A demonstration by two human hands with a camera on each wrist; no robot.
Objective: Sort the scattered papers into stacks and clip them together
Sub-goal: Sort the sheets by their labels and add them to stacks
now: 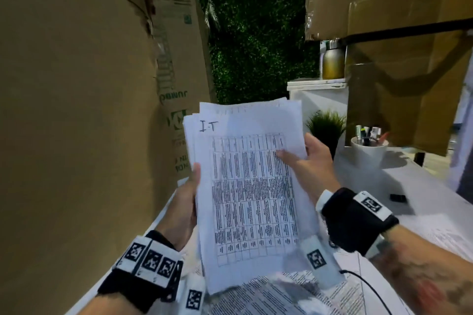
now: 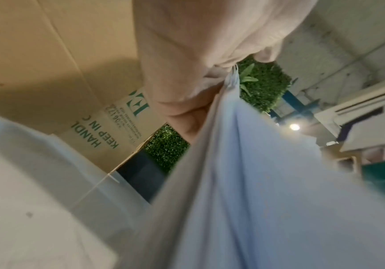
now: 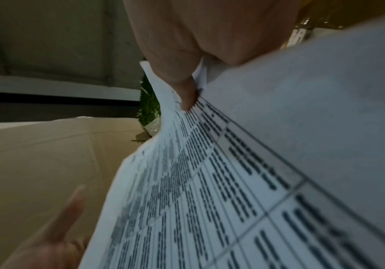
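A stack of white papers (image 1: 245,174) is held up above the table; its top sheet bears a printed table and the handwritten "I-T". My left hand (image 1: 188,202) grips the stack's left edge, thumb on the front. My right hand (image 1: 311,158) pinches the right edge, thumb on the printed side. The left wrist view shows my left hand (image 2: 186,76) against the papers' (image 2: 267,182) blank back. In the right wrist view my right hand (image 3: 188,98) presses its thumb on the printed sheet (image 3: 221,191). More printed papers (image 1: 268,296) lie on the table below.
A tall cardboard box (image 1: 76,84) stands close on the left, more cardboard (image 1: 396,20) hangs at upper right. On the white table (image 1: 422,186) are a cup of pens (image 1: 368,147), a small plant (image 1: 326,125), a small black object (image 1: 398,197) and a black cable (image 1: 371,286).
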